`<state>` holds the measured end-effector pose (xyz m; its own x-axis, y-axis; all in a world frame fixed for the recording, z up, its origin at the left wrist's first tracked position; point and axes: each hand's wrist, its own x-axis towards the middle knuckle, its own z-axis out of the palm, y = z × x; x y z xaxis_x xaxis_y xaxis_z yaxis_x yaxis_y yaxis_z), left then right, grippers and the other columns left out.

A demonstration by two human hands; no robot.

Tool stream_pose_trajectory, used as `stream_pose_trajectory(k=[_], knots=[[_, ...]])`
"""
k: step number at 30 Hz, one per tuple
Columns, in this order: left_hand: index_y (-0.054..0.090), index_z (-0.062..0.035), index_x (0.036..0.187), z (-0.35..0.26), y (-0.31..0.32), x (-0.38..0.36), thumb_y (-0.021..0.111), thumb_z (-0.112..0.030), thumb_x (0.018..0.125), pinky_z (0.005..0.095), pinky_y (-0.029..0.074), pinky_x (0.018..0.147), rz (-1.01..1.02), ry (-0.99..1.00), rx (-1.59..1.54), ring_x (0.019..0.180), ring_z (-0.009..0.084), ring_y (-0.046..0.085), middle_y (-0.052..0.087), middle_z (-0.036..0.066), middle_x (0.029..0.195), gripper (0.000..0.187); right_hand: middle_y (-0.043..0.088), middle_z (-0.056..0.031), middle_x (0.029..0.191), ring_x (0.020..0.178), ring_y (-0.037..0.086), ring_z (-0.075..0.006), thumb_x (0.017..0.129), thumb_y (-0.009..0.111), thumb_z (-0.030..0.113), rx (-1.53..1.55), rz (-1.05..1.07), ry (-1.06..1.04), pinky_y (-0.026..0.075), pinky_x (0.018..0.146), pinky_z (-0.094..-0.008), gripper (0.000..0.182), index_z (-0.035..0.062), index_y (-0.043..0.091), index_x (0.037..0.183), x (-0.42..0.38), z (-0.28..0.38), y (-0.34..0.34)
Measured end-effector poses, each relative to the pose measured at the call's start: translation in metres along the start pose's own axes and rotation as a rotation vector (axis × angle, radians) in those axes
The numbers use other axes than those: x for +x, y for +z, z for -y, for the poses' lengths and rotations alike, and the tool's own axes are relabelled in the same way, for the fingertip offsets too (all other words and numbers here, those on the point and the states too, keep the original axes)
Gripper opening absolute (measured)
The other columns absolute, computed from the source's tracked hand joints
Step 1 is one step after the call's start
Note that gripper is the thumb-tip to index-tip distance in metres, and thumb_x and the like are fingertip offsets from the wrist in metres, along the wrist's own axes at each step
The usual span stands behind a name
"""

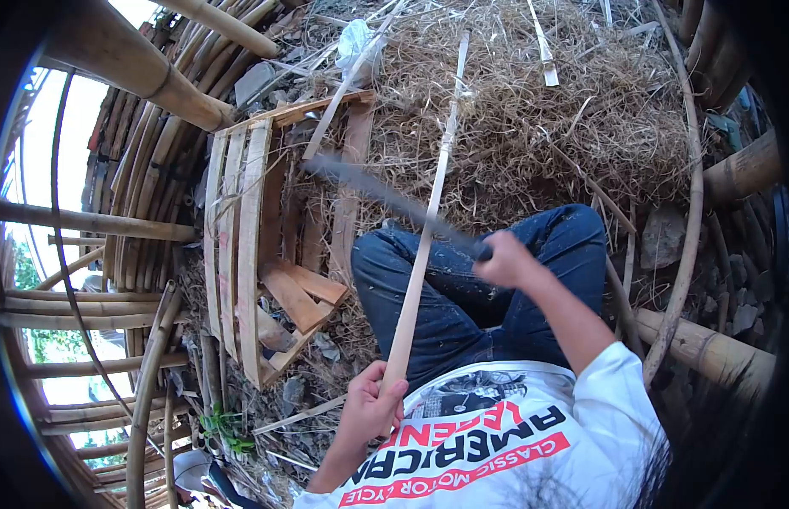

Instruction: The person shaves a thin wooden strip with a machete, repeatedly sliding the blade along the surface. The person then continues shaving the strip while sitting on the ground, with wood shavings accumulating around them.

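Note:
My left hand (373,402) is closed around the lower end of a long, pale bamboo strip (418,284), close to my shirt. The strip slants up and away over my folded legs, its far end lying over the heap of shavings. In my right hand (506,261) is the dark handle of a machete (379,191), gripped above my knee. Its long grey blade points to the left and crosses the strip near the middle, with the tip over the wooden crate's far corner.
A slatted wooden crate (254,254) lies at my left, with wood pieces (297,297) inside. Curly shavings (572,119) cover the ground ahead, a loose strip (543,47) on them. A plastic bag (359,49) lies beyond the crate. Bamboo poles (708,349) flank me.

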<state>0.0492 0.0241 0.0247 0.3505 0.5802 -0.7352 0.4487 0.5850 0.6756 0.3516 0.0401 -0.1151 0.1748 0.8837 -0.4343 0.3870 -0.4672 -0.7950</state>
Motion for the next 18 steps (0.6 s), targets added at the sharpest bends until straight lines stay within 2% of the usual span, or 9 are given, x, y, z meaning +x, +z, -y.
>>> stream_pose_trajectory(k=[2, 4, 5, 6, 8, 11, 12, 15, 18], knots=[[0.052, -0.0029, 0.101, 0.004, 0.003, -0.004, 0.06, -0.017, 0.096, 0.0183, 0.04, 0.038, 0.065, 0.013, -0.06, 0.043, 0.0053, 0.052, 0.057, 0.0, 0.058, 0.017, 0.064, -0.0202, 0.063, 0.063, 0.068, -0.0284, 0.069, 0.066, 0.021, 0.055, -0.191, -0.014, 0.05, 0.059, -0.0382, 0.023, -0.0018, 0.066, 0.072, 0.033, -0.04, -0.003], [0.051, -0.004, 0.099, 0.008, 0.01, 0.003, 0.06, -0.016, 0.096, 0.0185, 0.04, 0.038, 0.066, -0.029, -0.093, 0.042, 0.0063, 0.052, 0.057, 0.001, 0.057, 0.016, 0.064, -0.02, 0.063, 0.062, 0.068, -0.027, 0.069, 0.066, 0.021, 0.055, -0.205, 0.015, 0.05, 0.059, -0.038, 0.024, -0.0026, 0.066, 0.071, 0.027, -0.027, -0.001], [0.051, -0.0044, 0.099, 0.006, 0.008, 0.006, 0.061, -0.016, 0.095, 0.0185, 0.04, 0.038, 0.073, -0.018, -0.113, 0.042, 0.0063, 0.052, 0.057, 0.001, 0.057, 0.015, 0.064, -0.0206, 0.063, 0.063, 0.068, -0.0284, 0.069, 0.065, 0.021, 0.151, -0.149, -0.041, 0.05, 0.059, -0.0384, 0.023, -0.0026, 0.066, 0.071, 0.016, -0.018, 0.001], [0.052, -0.0048, 0.098, 0.007, 0.007, 0.006, 0.061, -0.016, 0.095, 0.0185, 0.039, 0.038, 0.079, -0.027, -0.142, 0.041, 0.0062, 0.051, 0.057, 0.001, 0.057, 0.014, 0.064, -0.0226, 0.066, 0.067, 0.068, -0.0349, 0.068, 0.065, 0.022, 0.158, -0.124, -0.009, 0.051, 0.062, -0.039, 0.024, -0.0019, 0.067, 0.073, 0.002, -0.005, 0.008], [0.052, -0.0038, 0.099, 0.004, 0.009, 0.01, 0.061, -0.015, 0.094, 0.019, 0.04, 0.037, 0.066, -0.025, -0.18, 0.04, 0.0068, 0.05, 0.057, 0.002, 0.056, 0.016, 0.067, -0.0212, 0.072, 0.072, 0.068, -0.0356, 0.067, 0.066, 0.024, 0.108, -0.099, -0.118, 0.054, 0.067, -0.0388, 0.023, 0.0019, 0.069, 0.076, -0.02, 0.009, 0.032], [0.053, -0.0031, 0.099, 0.003, 0.0, 0.008, 0.061, -0.016, 0.094, 0.0189, 0.039, 0.037, 0.045, -0.006, -0.199, 0.039, 0.0066, 0.049, 0.056, 0.001, 0.056, 0.016, 0.066, -0.0184, 0.068, 0.068, 0.067, -0.0338, 0.066, 0.07, 0.021, -0.097, -0.175, -0.299, 0.053, 0.067, -0.0406, 0.019, 0.0029, 0.067, 0.073, -0.014, 0.009, 0.034], [0.054, -0.0036, 0.1, 0.003, -0.004, 0.004, 0.061, -0.017, 0.095, 0.0183, 0.039, 0.039, 0.049, -0.007, -0.193, 0.041, 0.0058, 0.049, 0.056, 0.0, 0.056, 0.016, 0.07, -0.0165, 0.084, 0.082, 0.068, -0.0342, 0.067, 0.069, 0.027, -0.171, -0.114, -0.133, 0.055, 0.079, -0.0413, 0.021, 0.0105, 0.073, 0.08, -0.005, 0.013, 0.02], [0.054, -0.0031, 0.099, 0.007, -0.008, 0.003, 0.061, -0.017, 0.095, 0.018, 0.039, 0.038, 0.035, -0.014, -0.191, 0.041, 0.0057, 0.05, 0.056, 0.0, 0.057, 0.016, 0.068, -0.0217, 0.077, 0.077, 0.069, -0.0355, 0.072, 0.066, 0.025, -0.065, -0.283, 0.154, 0.054, 0.072, -0.0416, 0.023, 0.0038, 0.072, 0.079, 0.047, -0.035, -0.006], [0.053, -0.0054, 0.096, 0.007, 0.004, 0.003, 0.061, -0.017, 0.095, 0.0173, 0.039, 0.039, 0.083, -0.075, -0.232, 0.041, 0.0059, 0.05, 0.057, 0.001, 0.057, 0.014, 0.066, -0.0232, 0.072, 0.075, 0.068, -0.0363, 0.072, 0.066, 0.024, -0.027, -0.392, 0.107, 0.054, 0.069, -0.0432, 0.025, -0.001, 0.068, 0.075, 0.043, -0.026, -0.005]])
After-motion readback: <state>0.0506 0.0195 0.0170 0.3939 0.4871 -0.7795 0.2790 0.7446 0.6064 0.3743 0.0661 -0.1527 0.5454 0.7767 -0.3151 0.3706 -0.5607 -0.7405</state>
